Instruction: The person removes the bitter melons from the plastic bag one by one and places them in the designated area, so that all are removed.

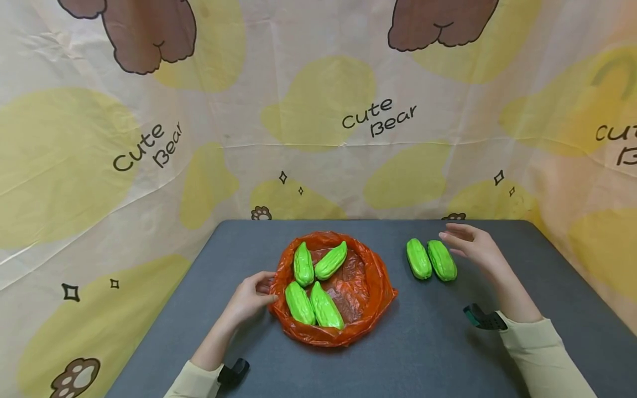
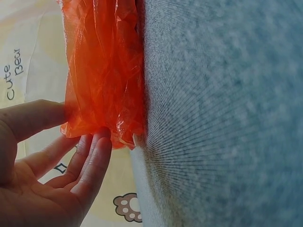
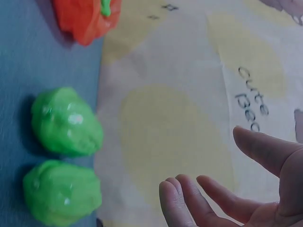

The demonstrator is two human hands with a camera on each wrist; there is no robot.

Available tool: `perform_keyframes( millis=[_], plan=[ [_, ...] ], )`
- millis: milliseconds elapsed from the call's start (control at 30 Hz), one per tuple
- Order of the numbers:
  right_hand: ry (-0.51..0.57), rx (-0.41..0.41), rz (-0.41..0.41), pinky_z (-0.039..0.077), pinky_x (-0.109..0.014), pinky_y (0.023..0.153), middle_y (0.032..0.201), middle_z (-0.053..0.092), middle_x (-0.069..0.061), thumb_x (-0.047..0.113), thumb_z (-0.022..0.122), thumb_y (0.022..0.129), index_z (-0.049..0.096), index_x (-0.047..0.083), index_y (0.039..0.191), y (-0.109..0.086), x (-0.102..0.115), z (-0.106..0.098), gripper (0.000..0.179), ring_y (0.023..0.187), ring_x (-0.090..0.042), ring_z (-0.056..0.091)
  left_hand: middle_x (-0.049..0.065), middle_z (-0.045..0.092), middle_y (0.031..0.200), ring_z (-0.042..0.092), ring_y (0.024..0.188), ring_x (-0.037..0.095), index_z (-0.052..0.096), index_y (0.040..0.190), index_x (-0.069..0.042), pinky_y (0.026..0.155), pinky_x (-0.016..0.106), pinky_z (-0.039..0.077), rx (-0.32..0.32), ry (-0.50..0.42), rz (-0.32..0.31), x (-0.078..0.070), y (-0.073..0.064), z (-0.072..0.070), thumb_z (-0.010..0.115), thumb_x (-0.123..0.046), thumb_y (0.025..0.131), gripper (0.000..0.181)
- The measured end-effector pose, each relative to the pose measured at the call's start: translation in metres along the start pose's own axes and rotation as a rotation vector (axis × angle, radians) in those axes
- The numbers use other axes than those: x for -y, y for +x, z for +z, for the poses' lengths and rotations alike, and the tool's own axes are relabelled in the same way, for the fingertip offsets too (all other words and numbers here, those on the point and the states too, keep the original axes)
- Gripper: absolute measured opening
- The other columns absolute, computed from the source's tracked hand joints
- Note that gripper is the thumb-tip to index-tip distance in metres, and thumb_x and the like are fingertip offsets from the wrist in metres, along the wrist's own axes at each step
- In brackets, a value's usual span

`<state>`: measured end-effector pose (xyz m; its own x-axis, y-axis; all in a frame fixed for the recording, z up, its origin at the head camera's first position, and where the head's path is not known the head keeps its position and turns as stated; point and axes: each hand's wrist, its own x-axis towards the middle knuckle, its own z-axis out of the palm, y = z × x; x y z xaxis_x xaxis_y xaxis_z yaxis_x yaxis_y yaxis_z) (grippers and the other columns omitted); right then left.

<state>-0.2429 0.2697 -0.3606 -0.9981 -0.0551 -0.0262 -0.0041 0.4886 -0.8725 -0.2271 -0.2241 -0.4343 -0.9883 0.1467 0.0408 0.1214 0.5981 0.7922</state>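
An orange-red plastic bag (image 1: 383,276), its rim rolled down, sits on the table with several bright green bitter melons (image 1: 326,305) lying inside. My left hand (image 1: 251,298) rests against the bag's left side. In the left wrist view, thumb and fingertips touch the crinkled plastic (image 2: 104,71), spread apart along it. Two more bitter melons lie side by side to the right of the bag, a left one (image 1: 419,258) and a right one (image 1: 442,260). My right hand (image 1: 473,243) hovers just right of this pair, holding nothing, fingers loosely extended in the right wrist view.
The table (image 1: 278,370) is dark grey, with its far edge against a hanging cloth (image 1: 318,182) printed with bears and yellow patches. Dark wrist-worn devices sit at the left wrist (image 1: 234,373) and the right wrist (image 1: 483,318).
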Motion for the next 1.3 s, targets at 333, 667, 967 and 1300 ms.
perform_keyframes(
  millis=[333,667,967,1300],
  plan=[
    [0.016,0.04,-0.058,0.045,-0.043,0.097,0.142,0.043,-0.023,0.045,0.055,0.093,0.033,0.005,0.146,0.001,0.017,0.025,0.07,0.126,-0.037,0.046,0.009,0.064,0.105,0.062,0.092,0.021,0.06,0.125,-0.008,0.074,0.035,0.052,0.002,-0.005,-0.01,0.0,0.0,0.001,0.074,-0.006,0.078,0.049],
    [0.038,0.059,-0.098,0.047,-0.044,0.095,0.137,0.048,-0.022,0.039,0.059,0.092,0.04,0.006,0.143,0.001,0.03,0.05,0.064,0.12,-0.036,0.051,0.009,0.065,0.104,0.063,0.092,0.021,0.06,0.124,-0.008,0.074,0.034,0.052,0.003,-0.014,-0.011,-0.001,0.0,0.002,0.074,-0.006,0.077,0.049],
    [0.065,0.078,-0.112,0.048,-0.045,0.094,0.135,0.05,-0.022,0.039,0.061,0.091,0.042,0.005,0.141,0.007,0.031,0.067,0.063,0.12,-0.037,0.053,0.009,0.064,0.104,0.062,0.091,0.02,0.06,0.124,-0.008,0.073,0.033,0.051,0.003,-0.014,-0.011,0.0,0.0,0.001,0.074,-0.006,0.077,0.049],
    [0.094,0.103,-0.134,0.049,-0.044,0.092,0.135,0.051,-0.023,0.036,0.063,0.09,0.044,0.002,0.139,0.008,0.035,0.088,0.062,0.118,-0.035,0.055,0.009,0.064,0.104,0.062,0.091,0.02,0.06,0.124,-0.008,0.074,0.035,0.052,-0.005,-0.01,-0.025,-0.002,0.0,0.001,0.074,-0.006,0.077,0.049]
  ],
)
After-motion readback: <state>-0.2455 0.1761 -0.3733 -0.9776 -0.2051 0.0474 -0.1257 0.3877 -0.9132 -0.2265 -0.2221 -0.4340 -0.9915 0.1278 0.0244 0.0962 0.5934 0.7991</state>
